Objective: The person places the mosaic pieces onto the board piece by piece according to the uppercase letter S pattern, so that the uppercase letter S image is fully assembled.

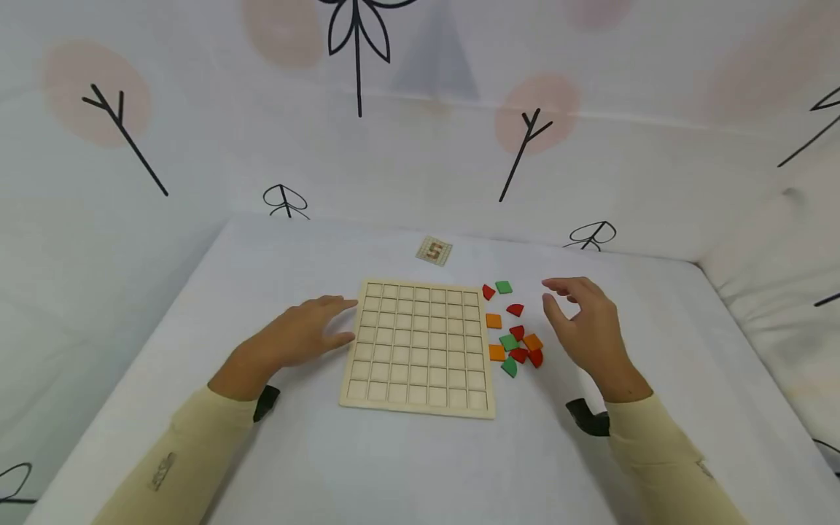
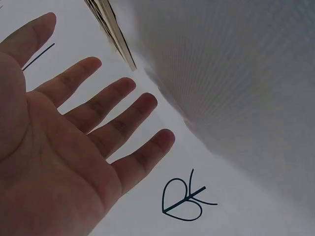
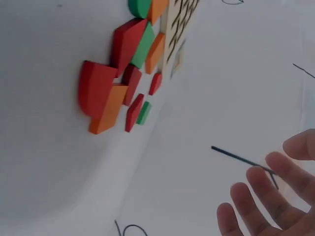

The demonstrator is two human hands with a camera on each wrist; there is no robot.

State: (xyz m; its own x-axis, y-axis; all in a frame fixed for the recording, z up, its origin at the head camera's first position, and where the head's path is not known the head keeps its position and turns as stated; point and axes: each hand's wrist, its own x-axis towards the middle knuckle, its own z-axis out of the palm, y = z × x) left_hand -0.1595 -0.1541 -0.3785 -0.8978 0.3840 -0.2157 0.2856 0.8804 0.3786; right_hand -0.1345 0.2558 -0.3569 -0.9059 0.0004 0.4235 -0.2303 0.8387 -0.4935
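A pale wooden grid board (image 1: 420,413) with rows of square recesses lies in the middle of the white table. Beside its left edge is my left hand (image 1: 298,337), thumb and fingers spread toward the rim; in the left wrist view its palm (image 2: 54,162) holds nothing. To the right of the board lie loose flat pieces: red quarter-rounds (image 1: 515,310), orange squares (image 1: 494,321) and green pieces (image 1: 503,287), some overlapping. My right hand (image 1: 586,321) hovers right of these pieces, fingers loosely bent and nothing between them, as the right wrist view also shows.
A small square card (image 1: 434,251) with a brown pattern on a grid lies behind the board. White cloth (image 1: 420,160) printed with black line drawings and pale shapes hangs at the back and sides of the table.
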